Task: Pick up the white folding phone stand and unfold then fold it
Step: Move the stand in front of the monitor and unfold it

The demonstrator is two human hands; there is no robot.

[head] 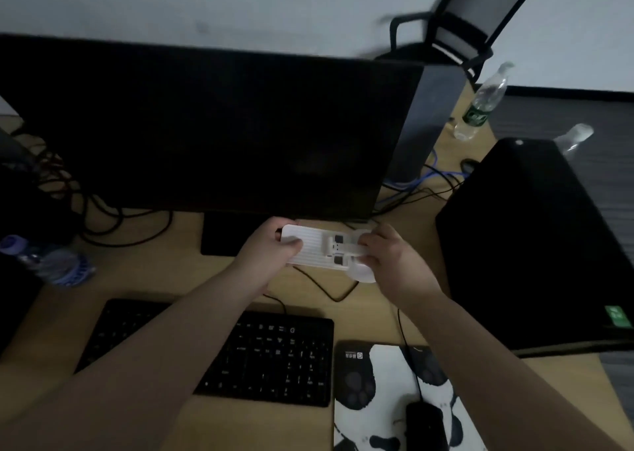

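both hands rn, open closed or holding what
Left hand: closed on the white ribbed plastic folding phone stand.
Right hand: closed on the stand's other end.

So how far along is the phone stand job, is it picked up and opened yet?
Picked up: the white ribbed folding phone stand is off the wooden desk, held in front of the black monitor. In hand: left hand grips one end, right hand works the hinged end, where a rounded piece shows below. Whether it is fully unfolded is unclear; folding remains.
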